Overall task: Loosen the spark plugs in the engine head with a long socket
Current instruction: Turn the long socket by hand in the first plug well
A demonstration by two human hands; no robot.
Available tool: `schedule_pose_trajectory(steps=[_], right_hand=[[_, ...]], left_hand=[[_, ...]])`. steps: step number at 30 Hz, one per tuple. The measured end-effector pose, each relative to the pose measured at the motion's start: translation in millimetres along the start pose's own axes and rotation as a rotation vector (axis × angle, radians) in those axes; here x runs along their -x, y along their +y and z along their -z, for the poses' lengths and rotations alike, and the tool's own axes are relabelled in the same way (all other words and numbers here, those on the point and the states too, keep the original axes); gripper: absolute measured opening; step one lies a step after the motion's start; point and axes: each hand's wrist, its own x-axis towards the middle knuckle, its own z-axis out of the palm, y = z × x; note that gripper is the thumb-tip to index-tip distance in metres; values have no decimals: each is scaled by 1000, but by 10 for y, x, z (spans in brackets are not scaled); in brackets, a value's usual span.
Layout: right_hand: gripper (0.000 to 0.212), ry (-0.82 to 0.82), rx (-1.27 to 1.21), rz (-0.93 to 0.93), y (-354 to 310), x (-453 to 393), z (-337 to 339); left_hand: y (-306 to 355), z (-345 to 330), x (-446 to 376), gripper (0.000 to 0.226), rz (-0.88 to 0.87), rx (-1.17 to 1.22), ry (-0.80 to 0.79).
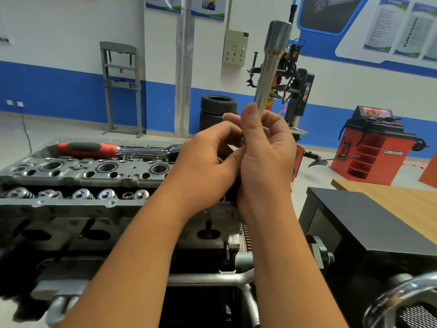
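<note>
Both hands, right hand point(264, 152) and left hand point(208, 159), grip the long socket point(272, 67) upright above the engine head point(82, 171).

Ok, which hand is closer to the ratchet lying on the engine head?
Left. The left hand sits just right of the ratchet head, almost touching it. The right hand is farther right, gripping the long socket upright.

White/blue wall point(71, 55), stacked tyres point(218, 110), wood table point(402, 204).
</note>
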Motion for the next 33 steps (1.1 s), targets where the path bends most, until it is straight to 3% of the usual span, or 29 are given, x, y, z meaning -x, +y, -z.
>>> schedule_pose_trajectory(steps=[6, 11, 17, 23, 26, 30, 33], right_hand=[[38, 35, 123, 88, 22, -6, 23], [32, -8, 4, 11, 10, -1, 38], [47, 1, 22, 17, -23, 23, 31], [41, 17, -7, -20, 15, -5, 56], [27, -1, -53, -16, -4, 4, 54], [40, 4, -2, 18, 1, 13, 44], [35, 7, 42, 42, 16, 3, 38]], left_hand=[[36, -1, 22, 26, -9, 38, -76], [59, -4, 22, 21, -8, 15, -36], [77, -1, 57, 21, -29, 22, 3], [99, 7, 50, 25, 0, 105, -66], [86, 4, 42, 18, 8, 58, -53], [82, 15, 43, 22, 10, 98, -69], [100, 28, 45, 26, 13, 175, -124]])
